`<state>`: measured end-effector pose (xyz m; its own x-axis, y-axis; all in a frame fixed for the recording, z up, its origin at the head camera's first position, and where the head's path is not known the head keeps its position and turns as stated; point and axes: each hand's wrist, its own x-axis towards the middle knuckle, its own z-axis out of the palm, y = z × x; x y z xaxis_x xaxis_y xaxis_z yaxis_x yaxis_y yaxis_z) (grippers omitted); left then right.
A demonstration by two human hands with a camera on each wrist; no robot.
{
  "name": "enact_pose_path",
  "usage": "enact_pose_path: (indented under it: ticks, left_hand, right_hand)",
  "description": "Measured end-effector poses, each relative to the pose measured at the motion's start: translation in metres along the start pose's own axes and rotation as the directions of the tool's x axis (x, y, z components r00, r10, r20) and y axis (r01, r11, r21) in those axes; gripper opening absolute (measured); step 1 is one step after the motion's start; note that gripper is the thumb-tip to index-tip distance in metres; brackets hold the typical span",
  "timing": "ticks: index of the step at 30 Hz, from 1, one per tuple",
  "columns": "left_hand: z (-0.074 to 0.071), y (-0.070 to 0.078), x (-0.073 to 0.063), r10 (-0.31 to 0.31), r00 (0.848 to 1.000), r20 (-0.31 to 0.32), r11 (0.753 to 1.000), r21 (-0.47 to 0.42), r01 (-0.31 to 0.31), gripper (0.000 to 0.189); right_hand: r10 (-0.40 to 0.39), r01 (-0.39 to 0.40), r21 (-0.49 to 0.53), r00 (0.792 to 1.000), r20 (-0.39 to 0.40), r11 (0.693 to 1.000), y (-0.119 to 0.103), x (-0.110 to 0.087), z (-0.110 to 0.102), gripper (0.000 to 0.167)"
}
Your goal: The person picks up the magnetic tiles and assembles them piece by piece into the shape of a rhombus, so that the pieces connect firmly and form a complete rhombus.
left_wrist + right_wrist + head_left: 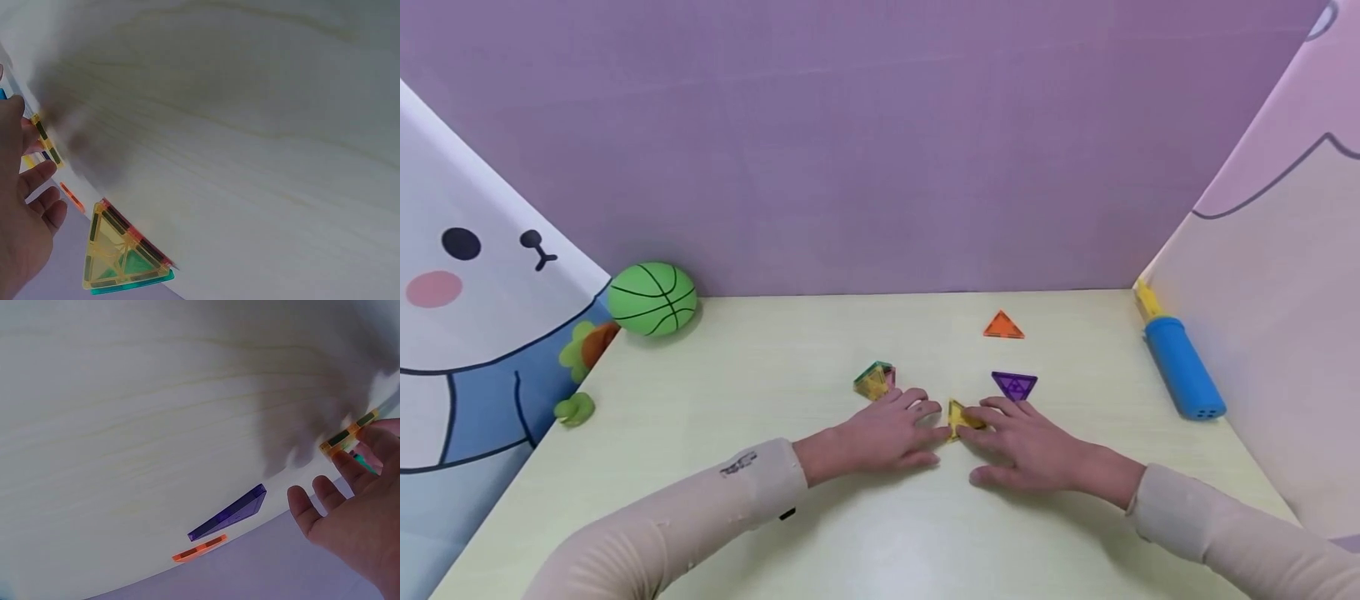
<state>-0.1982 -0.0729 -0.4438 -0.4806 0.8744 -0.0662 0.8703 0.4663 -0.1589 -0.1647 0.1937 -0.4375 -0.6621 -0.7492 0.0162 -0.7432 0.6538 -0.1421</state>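
A yellow triangular magnetic tile (955,418) lies on the table between the two hands. My right hand (1026,446) rests its fingertips on this tile from the right, thumb held apart below. Spread and relaxed, my left hand (883,433) stays just left of the tile with nothing in its grasp. Just past the left hand is a small pyramid of joined tiles (122,250), with yellow, green and red sides showing in the left wrist view. A purple triangle tile (1015,383) lies beyond the right fingers, and an orange triangle tile (1003,326) lies farther back.
A green ball (652,300) sits at the table's back left corner, with a small green toy (575,409) on the left edge. A blue hand pump (1185,367) with a yellow end leans along the right side. A purple wall (880,167) bounds the back.
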Motion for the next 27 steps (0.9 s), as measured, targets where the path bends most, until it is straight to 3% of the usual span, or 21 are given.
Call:
enact_pose_path:
  ticks: [4, 7, 9, 11, 16, 21, 27]
  left_hand:
    - [0.000, 0.002, 0.003, 0.018, 0.999, -0.034, 1.000, -0.006, -0.018, 0.047]
    - [0.000, 0.005, 0.007, 0.033, 0.998, -0.056, 0.999, 0.004, -0.033, 0.044]
    - [0.000, 0.007, 0.009, 0.030, 0.998, -0.056, 1.000, 0.009, -0.030, 0.043]
    - [0.000, 0.009, 0.010, 0.021, 0.998, -0.057, 1.000, 0.014, -0.020, 0.043]
    - [0.001, 0.013, 0.012, -0.016, 0.999, -0.045, 1.000, 0.017, 0.017, 0.043]
    - [0.002, 0.016, 0.014, -0.027, 0.999, -0.041, 0.999, 0.039, 0.028, 0.044]
    - [0.000, 0.017, 0.014, -0.024, 0.999, -0.048, 0.998, 0.059, 0.027, 0.043]
  right_hand:
    - [0.023, -0.023, 0.012, 0.999, -0.025, 1.000, 0.006, 0.002, -0.004, 0.055]
    - [0.100, -0.100, 0.004, 0.988, -0.117, 0.995, 0.017, 0.003, -0.009, 0.045]
    - [0.190, -0.194, -0.001, 0.966, -0.178, 0.981, 0.026, 0.004, -0.013, 0.040]
    - [0.300, -0.307, -0.011, 0.935, -0.189, 0.952, 0.036, 0.004, -0.017, 0.040]
    - [0.529, -0.534, -0.036, 0.843, -0.097, 0.845, 0.050, 0.005, -0.018, 0.057]
    - [0.612, -0.615, -0.048, 0.789, -0.054, 0.787, 0.055, 0.006, -0.016, 0.064]
    - [0.656, -0.656, -0.027, 0.754, 0.009, 0.754, 0.061, 0.010, -0.016, 0.072]
